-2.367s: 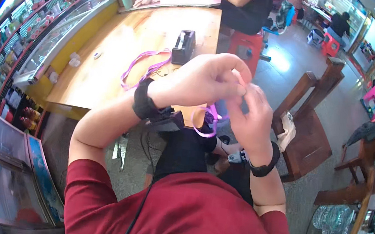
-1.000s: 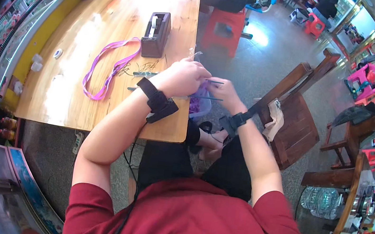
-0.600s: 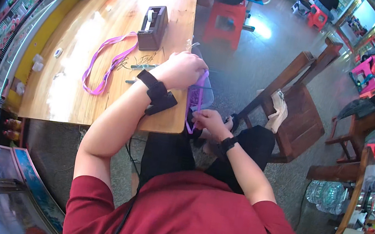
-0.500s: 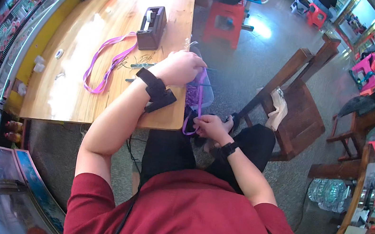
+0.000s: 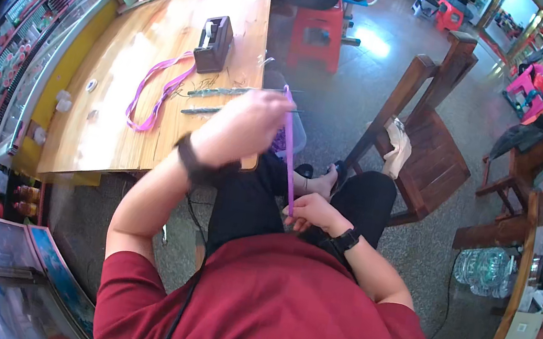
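Since the earlier frame the left hand (image 5: pixel 243 127) has risen, drawing the purple ribbon (image 5: pixel 288 151) taut. It runs near-vertical, down to the right hand (image 5: pixel 311 211) at the lap, beside the table (image 5: pixel 118 127). Both grips pinch the ribbon's ends.

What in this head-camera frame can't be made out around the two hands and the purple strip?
- Left hand: blurred, so its grip on the purple strip is unclear.
- Right hand: fingertips curl under, hiding the strip's lower end.
- Clear container by the table edge: mostly hidden behind the left hand; contents unreadable.
- Small bits on the wooden table: too small to identify.
- Person at the far end: cut off by the top edge.
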Available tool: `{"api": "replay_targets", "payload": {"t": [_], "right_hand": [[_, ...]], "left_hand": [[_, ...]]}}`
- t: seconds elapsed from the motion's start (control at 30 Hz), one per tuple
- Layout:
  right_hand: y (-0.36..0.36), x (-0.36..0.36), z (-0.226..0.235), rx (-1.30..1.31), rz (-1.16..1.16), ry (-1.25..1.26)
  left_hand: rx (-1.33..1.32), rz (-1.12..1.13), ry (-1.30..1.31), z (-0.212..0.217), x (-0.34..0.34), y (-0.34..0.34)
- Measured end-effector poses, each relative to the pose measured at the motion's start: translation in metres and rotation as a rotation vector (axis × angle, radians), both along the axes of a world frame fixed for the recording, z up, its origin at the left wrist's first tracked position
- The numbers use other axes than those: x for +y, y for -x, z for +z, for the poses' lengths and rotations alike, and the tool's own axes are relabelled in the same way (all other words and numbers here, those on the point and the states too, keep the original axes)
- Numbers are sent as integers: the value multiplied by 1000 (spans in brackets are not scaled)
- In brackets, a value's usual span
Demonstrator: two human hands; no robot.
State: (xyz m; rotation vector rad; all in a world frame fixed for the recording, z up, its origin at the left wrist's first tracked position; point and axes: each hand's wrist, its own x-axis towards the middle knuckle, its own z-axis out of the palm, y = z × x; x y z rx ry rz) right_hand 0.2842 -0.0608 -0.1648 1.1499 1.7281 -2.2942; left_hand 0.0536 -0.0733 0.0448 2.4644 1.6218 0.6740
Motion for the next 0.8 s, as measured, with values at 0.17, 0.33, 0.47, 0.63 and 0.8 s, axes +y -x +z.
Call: {"api": "replay_targets", "payload": {"t": [0.17,0.33,0.47,0.63,0.8], "right_hand": [[1,-8,5,35,-47,46],[0,-11,2,44,-71,-14],[2,-12,-4,14,-46,-92],[0,-10,-3,-8,-45,-108],[3,-10,-1,-15,-69,-55]], "left_hand": [[-186,-236,476,-60,-70,-26],[-467,152,292,-142,-52,-34],[-893,367,197,-172,-19,-41],[-958,233,315,-164,-28,-40],[-982,164,536,-165,-56,-27]]}}
